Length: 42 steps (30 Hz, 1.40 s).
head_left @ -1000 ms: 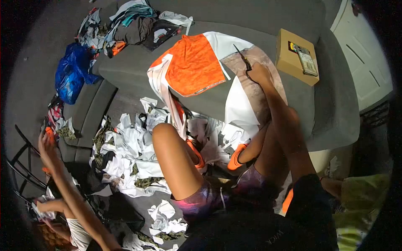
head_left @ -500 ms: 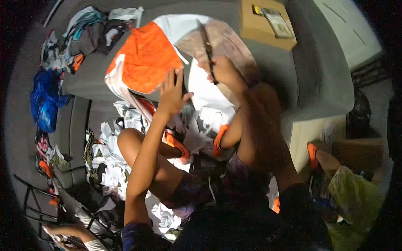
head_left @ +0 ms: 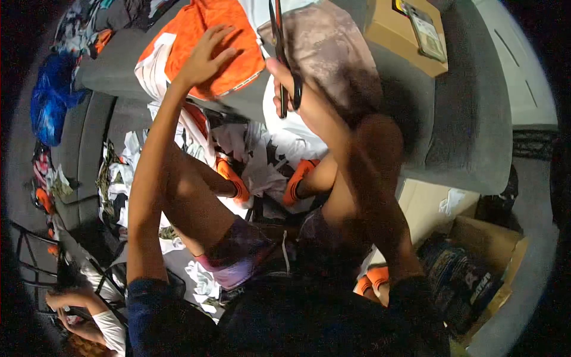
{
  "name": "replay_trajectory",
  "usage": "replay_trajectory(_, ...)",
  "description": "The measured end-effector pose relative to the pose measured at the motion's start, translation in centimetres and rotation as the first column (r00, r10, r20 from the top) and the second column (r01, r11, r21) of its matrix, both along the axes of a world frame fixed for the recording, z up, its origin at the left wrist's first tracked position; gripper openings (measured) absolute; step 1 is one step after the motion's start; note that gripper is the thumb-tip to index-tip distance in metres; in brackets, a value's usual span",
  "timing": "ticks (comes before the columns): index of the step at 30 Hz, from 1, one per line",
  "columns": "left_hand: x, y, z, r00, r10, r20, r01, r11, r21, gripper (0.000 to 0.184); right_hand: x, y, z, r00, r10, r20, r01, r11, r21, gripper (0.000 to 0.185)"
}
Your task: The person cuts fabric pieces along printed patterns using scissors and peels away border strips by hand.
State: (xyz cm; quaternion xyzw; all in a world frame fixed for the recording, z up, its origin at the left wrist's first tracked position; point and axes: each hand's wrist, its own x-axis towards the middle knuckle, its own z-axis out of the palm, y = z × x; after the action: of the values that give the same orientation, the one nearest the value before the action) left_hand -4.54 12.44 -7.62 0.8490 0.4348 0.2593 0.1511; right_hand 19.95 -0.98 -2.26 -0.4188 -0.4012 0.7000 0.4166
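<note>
My right hand (head_left: 303, 101) grips a pair of scissors (head_left: 278, 41) by the black handles. The blades point away from me, up toward the top edge of the view. With fingers spread, my left hand (head_left: 205, 59) is over the orange part of a cloth piece (head_left: 196, 24) and seems to touch it. A pale pinkish-brown section of cloth (head_left: 333, 53) spreads to the right of the scissors, partly shadowed. White cloth (head_left: 282, 122) hangs over the seat edge below my right hand. Whether the blades touch any cloth, I cannot tell.
Cloth scraps (head_left: 259, 163) cover the floor around my feet. A cardboard box (head_left: 398, 30) on the grey sofa (head_left: 404, 95) carries a flat phone-like item. A blue plastic bag (head_left: 53, 95) lies left. Another person's hand (head_left: 74, 303) shows lower left. An open carton (head_left: 505, 262) holds dark items.
My left hand has moved left and up onto the orange cloth. The scissors have shifted slightly left, and their handles show more. A person's leg at the right has gone from view.
</note>
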Motion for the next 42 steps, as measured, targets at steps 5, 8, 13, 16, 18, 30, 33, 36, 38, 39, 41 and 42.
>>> replay_trajectory(5,-4.5,0.8,-2.7,0.971,0.120,-0.206,-0.113,0.992,0.049,0.073,0.9,-1.0,-1.8,0.993,0.076,0.088,-0.070,0.995,-0.068,0.046)
replay_trajectory(8,-5.1,0.9,-3.1,0.940,0.197,-0.278,-0.208,0.978,-0.012,0.090,1.3,-1.5,-2.7,0.979,0.125,0.159,-0.105,0.986,-0.132,0.045)
replay_trajectory(13,-4.3,0.7,-4.4,0.917,0.225,-0.328,-0.254,0.966,-0.049,0.105,-0.1,-2.9,-2.6,0.996,-0.029,-0.090,0.004,0.965,-0.263,0.044)
replay_trajectory(16,-1.5,-1.1,-2.4,0.849,0.220,-0.480,-0.328,0.932,-0.154,0.112,1.6,-4.1,-4.1,0.965,0.155,0.211,-0.115,0.975,-0.190,0.044)
replay_trajectory(18,-0.1,-1.9,-1.9,0.843,0.228,-0.488,-0.349,0.921,-0.173,0.115,2.4,-4.9,-4.2,0.943,0.162,0.292,-0.109,0.976,-0.190,0.045)
replay_trajectory(30,1.8,-6.4,-1.0,0.893,0.250,-0.375,-0.313,0.942,-0.118,0.097,3.4,-9.7,-10.5,0.981,0.027,0.191,0.023,0.967,-0.254,0.032)
replay_trajectory(33,2.3,-6.5,-0.7,0.943,0.221,-0.251,-0.239,0.970,-0.045,0.080,3.1,-10.4,-10.7,0.979,0.001,0.203,0.053,0.963,-0.264,0.029)
replay_trajectory(36,3.7,-5.9,0.9,0.997,0.056,-0.058,-0.049,0.991,0.121,0.053,2.6,-11.6,-9.2,0.948,0.039,0.316,-0.008,0.995,-0.096,0.025)
replay_trajectory(38,5.3,-5.0,0.8,0.994,0.066,-0.083,-0.051,0.985,0.168,0.046,2.5,-12.4,-7.9,0.939,0.042,0.340,0.001,0.992,-0.124,0.024)
replay_trajectory(39,6.1,-4.4,0.6,0.990,0.088,-0.110,-0.061,0.973,0.223,0.040,2.5,-12.7,-7.1,0.931,0.052,0.361,-0.001,0.990,-0.142,0.023)
replay_trajectory(41,7.1,-3.8,0.2,0.977,0.145,-0.158,-0.085,0.938,0.337,0.028,2.7,-12.9,-6.2,0.912,0.080,0.403,-0.009,0.985,-0.173,0.021)
replay_trajectory(42,7.3,-3.8,0.3,0.978,0.148,-0.149,-0.091,0.938,0.335,0.028,2.8,-13.0,-6.2,0.908,0.083,0.410,-0.011,0.984,-0.176,0.021)
